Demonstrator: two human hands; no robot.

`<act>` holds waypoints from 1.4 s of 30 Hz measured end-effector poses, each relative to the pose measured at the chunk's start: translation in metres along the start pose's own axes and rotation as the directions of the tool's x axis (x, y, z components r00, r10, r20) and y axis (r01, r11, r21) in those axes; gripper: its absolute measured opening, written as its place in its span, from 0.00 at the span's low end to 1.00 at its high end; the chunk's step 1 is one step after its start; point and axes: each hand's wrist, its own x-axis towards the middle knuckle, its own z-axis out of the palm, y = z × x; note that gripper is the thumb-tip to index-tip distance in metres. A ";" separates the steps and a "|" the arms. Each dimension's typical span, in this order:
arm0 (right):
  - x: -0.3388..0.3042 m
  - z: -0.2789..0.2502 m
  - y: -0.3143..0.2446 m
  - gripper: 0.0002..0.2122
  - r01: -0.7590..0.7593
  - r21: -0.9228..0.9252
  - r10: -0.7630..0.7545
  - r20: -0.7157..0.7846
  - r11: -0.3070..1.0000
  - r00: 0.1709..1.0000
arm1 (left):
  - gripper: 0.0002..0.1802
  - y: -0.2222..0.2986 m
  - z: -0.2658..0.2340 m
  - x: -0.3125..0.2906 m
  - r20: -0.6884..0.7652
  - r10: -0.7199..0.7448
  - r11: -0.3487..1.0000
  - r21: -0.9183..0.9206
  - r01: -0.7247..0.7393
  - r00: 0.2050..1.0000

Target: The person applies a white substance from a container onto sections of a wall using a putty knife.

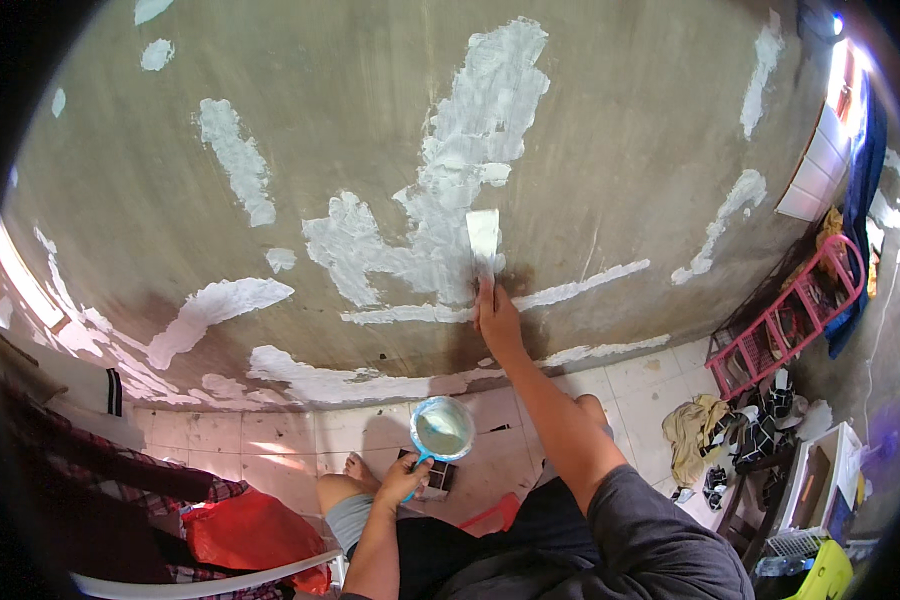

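Right hand (496, 318) gripping putty knife (484, 240) above it — blade apparently on wall (610, 130) (grey, patched), left hand (402, 478) clasping bowl (443, 429) handle.

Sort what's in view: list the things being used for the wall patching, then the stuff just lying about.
In use:
right hand pressing the putty knife to the wall
white filler patches
left hand holding the blue scoop of filler

Lying about:
pink rack
pile of clothes
red bag
white crate
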 end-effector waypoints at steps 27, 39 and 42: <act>-0.009 -0.005 -0.047 0.25 0.493 -0.427 -0.568 -0.061 0.758 0.821 | 0.17 0.001 -0.001 0.001 -0.003 -0.001 1.000 0.012 0.001 1.000; -0.012 -0.021 -0.114 0.22 0.442 -0.472 -0.532 -0.068 0.763 0.844 | 0.15 0.009 0.001 -0.008 0.003 -0.014 1.000 0.004 0.014 1.000; -0.026 -0.022 -0.090 0.20 0.423 -0.413 -0.484 -0.052 0.807 0.873 | 0.14 0.005 0.001 -0.001 0.000 0.035 0.999 -0.011 -0.035 0.999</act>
